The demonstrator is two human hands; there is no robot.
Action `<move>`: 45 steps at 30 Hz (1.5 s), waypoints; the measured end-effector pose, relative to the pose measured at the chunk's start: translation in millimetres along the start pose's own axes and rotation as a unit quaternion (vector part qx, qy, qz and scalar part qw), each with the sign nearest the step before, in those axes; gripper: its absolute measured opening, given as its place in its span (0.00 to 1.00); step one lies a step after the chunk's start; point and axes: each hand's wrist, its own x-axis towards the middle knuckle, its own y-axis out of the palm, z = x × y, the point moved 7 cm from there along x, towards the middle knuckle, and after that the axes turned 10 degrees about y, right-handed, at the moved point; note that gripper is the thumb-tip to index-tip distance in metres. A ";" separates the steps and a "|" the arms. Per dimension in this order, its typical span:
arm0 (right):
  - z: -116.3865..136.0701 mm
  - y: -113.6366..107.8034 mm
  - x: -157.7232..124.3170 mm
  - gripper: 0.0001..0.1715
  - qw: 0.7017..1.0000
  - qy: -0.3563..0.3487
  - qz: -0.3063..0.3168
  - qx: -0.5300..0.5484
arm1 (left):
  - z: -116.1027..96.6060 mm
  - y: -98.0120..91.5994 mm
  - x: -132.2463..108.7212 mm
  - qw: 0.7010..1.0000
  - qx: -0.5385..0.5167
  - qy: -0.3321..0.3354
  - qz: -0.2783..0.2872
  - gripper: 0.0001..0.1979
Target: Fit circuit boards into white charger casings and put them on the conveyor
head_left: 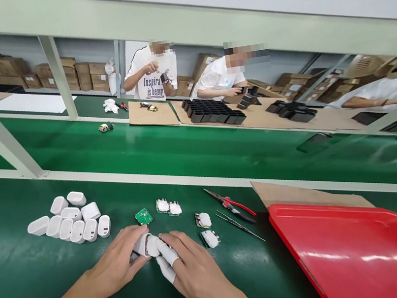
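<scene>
My left hand [120, 260] and my right hand [192, 269] meet low on the green mat, both closed on one white charger shell [148, 245]. White finger cots cover my right thumb and forefinger. A bare green circuit board [143, 216] lies just above the hands. Several boards with white plug tops sit to the right, the nearest one [209, 239] beside my right hand. A cluster of several empty white shells [73, 222] lies to the left.
Red-handled pliers [231, 206] and tweezers [240, 226] lie right of the boards. A red plastic tray [348, 251] on cardboard fills the lower right. Beyond the green conveyor belt [183, 146], three other people work over black parts [213, 109] and cardboard sheets.
</scene>
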 end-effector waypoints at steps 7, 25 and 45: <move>0.6 9.7 6.1 0.11 0.998 -0.001 0.057 0.025 | -1.6 -0.6 1.5 1.000 -0.008 -0.018 0.012 0.34; -35.8 39.1 22.6 0.27 0.973 0.077 0.100 0.193 | -22.0 -17.9 13.8 0.984 0.155 0.084 0.001 0.07; -63.8 35.9 -5.8 0.15 0.967 0.095 0.208 0.113 | 55.7 -101.7 158.7 0.973 0.221 -0.071 0.002 0.12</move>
